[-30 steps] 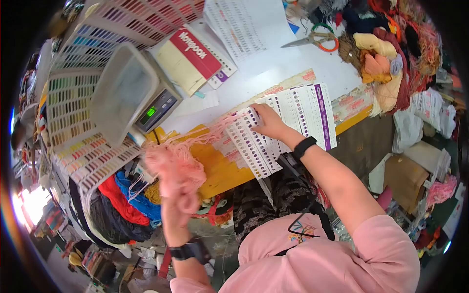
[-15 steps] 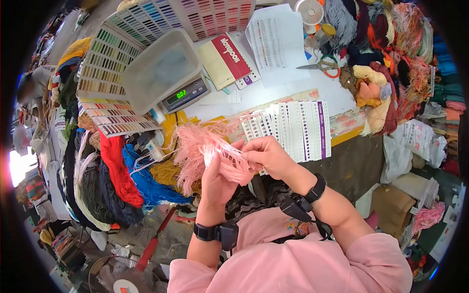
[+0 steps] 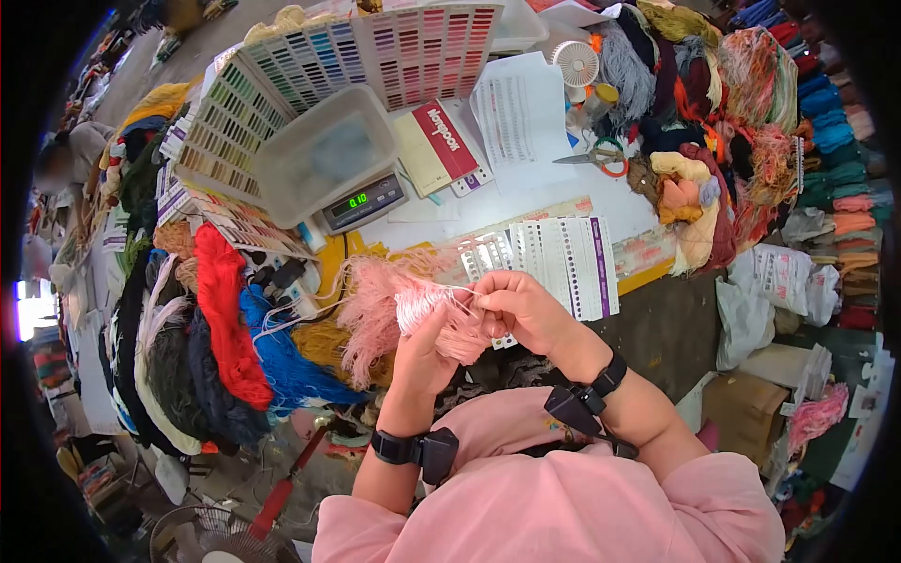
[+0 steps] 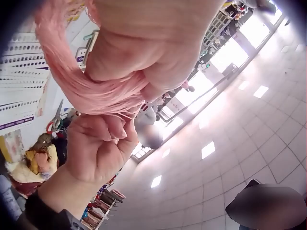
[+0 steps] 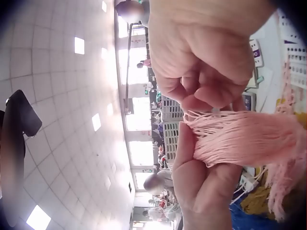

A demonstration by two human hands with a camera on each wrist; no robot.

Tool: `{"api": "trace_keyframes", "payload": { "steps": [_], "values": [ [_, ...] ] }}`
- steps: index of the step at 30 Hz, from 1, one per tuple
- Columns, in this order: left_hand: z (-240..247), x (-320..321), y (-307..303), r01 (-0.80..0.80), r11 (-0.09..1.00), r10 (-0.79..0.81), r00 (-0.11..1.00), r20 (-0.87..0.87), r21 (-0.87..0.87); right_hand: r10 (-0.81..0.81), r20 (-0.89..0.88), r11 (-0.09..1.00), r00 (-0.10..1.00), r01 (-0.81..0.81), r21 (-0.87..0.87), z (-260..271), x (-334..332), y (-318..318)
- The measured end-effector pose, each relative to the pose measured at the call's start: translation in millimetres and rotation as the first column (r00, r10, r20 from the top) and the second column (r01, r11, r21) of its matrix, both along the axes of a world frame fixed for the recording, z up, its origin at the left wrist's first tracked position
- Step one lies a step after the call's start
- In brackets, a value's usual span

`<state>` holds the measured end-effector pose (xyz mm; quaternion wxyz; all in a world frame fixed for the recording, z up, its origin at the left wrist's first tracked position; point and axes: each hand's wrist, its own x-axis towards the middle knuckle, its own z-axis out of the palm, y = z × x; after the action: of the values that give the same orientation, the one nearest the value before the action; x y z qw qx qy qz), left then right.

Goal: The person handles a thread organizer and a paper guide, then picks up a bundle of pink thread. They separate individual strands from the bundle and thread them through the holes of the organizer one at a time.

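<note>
A skein of pale pink yarn [image 3: 427,308] is held up over the table's near edge, its loose strands trailing to the left. My left hand [image 3: 427,352] grips it from below, the thumb lying across the strands. At its right end my right hand [image 3: 526,310] pinches a few strands between thumb and fingertips. In the left wrist view the yarn bundle [image 4: 91,93] curves beneath the left hand [image 4: 148,43], with the right hand [image 4: 98,148] close beside it. The right wrist view shows single strands of the skein [image 5: 240,136] fanning toward the right fingertips.
Perforated white cards [image 3: 563,263] lie behind the hands. A scale [image 3: 366,202] reading 0.10 carries a plastic tub [image 3: 324,145]; a notebook [image 3: 435,145], scissors [image 3: 601,158] and an opened colour chart [image 3: 310,66] stand around. Coloured yarn hanks [image 3: 225,319] hang at left; more yarn [image 3: 690,197] lies right.
The right hand has left the cards and joined the left at the pink skein, which was brought in from the left. Lately the right fingers pinch strands nearby; the scale reading went from 0.02 to 0.10.
</note>
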<state>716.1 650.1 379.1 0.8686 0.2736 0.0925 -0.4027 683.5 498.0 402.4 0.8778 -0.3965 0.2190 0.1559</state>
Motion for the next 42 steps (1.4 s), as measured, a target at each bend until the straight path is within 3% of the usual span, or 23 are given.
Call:
{"api": "trace_keyframes", "payload": {
  "steps": [8,14,17,19,20,22,23,24,25,26,27,28,29,30,33,34,35,36,37,38,39,41,42],
  "values": [
    [12,-1,8,0.001,1.000,0.000,0.996,0.084,-0.013,0.045,0.032,0.976,0.998,-0.038,-0.213,18,3,21],
    [22,4,2,-0.022,0.996,0.013,0.995,0.094,0.088,-0.049,0.172,0.959,0.984,0.094,-0.268,7,0,30],
    [18,5,-5,-0.074,0.985,0.067,0.996,0.051,0.157,-0.131,0.356,0.835,0.925,0.296,-0.464,-1,-2,29],
    [14,8,-6,-0.066,0.980,0.057,0.997,0.052,0.185,-0.179,0.381,0.846,0.907,0.339,-0.410,-5,-5,20],
    [2,11,-4,-0.117,0.993,0.117,0.993,-0.017,-0.014,-0.204,0.391,0.851,0.897,0.360,-0.382,-8,-8,13],
    [-29,25,9,-0.251,0.890,0.192,0.964,-0.185,-0.381,-0.394,0.208,0.919,0.895,0.374,0.129,-5,-11,-18],
    [-32,36,23,-0.386,0.829,0.228,0.894,-0.385,-0.405,-0.449,0.085,0.840,0.890,0.388,0.379,-5,-14,-41],
    [-36,50,45,-0.517,0.759,0.239,0.787,-0.569,-0.396,-0.445,0.085,0.846,0.892,0.387,0.366,-12,-20,-68],
    [-69,60,81,-0.563,0.775,0.406,0.791,-0.458,-0.287,-0.442,0.086,0.852,0.893,0.388,0.352,-22,-27,-99],
    [-121,73,136,-0.487,0.762,0.321,0.856,-0.404,-0.426,-0.484,0.026,0.868,0.875,0.476,0.140,-31,-35,-135],
    [-160,77,192,-0.550,0.829,0.548,0.835,0.055,0.099,-0.471,0.050,0.882,0.881,0.470,0.029,-63,-50,-191],
    [-198,81,247,-0.517,0.473,0.385,0.849,0.361,0.713,-0.735,-0.068,0.666,0.674,0.700,-0.257,-83,-60,-246],
    [-196,82,273,-0.473,0.618,0.409,0.875,0.257,0.627,-0.757,0.055,0.519,0.651,0.650,-0.555,-46,-64,-271],
    [-192,86,292,-0.428,0.744,0.414,0.898,0.149,0.514,-0.697,0.320,0.294,0.641,0.663,-0.689,-85,-102,-365],
    [-186,97,311,-0.308,0.950,0.313,0.932,-0.183,0.058,-0.844,0.390,0.115,0.369,0.833,-0.540,-47,-108,-432],
    [-157,92,240,-0.375,0.856,0.442,0.888,-0.127,0.355,-0.523,0.549,-0.137,0.652,0.572,-0.809,-49,-93,-403],
    [-121,87,160,-0.366,0.680,0.518,0.853,-0.064,0.636,-0.154,0.419,-0.493,0.895,0.298,-0.818,-53,-69,-364],
    [-170,77,156,-0.400,0.796,0.513,0.844,-0.154,0.455,-0.092,0.449,-0.269,0.889,0.412,-0.871,-111,-69,-359],
    [-159,69,93,-0.223,0.738,0.387,0.913,-0.130,0.637,-0.272,0.368,0.177,0.889,0.422,-0.889,-135,-52,-325],
    [-148,63,25,-0.053,0.617,0.251,0.959,-0.133,0.785,-0.484,0.205,0.512,0.850,0.466,-0.721,-159,-34,-290],
    [-194,60,13,0.024,0.888,0.120,0.952,-0.282,0.460,-0.391,0.009,0.520,0.920,0.229,-0.823,-201,-22,-266],
    [-202,60,-55,0.233,0.919,-0.098,0.916,-0.388,0.319,-0.334,-0.010,0.401,0.943,0.132,-0.906,-229,-2,-208],
    [-209,57,-90,0.190,0.904,-0.042,0.931,-0.362,0.384,-0.341,-0.039,0.405,0.939,0.109,-0.908,-234,5,-188]
  ]
}}
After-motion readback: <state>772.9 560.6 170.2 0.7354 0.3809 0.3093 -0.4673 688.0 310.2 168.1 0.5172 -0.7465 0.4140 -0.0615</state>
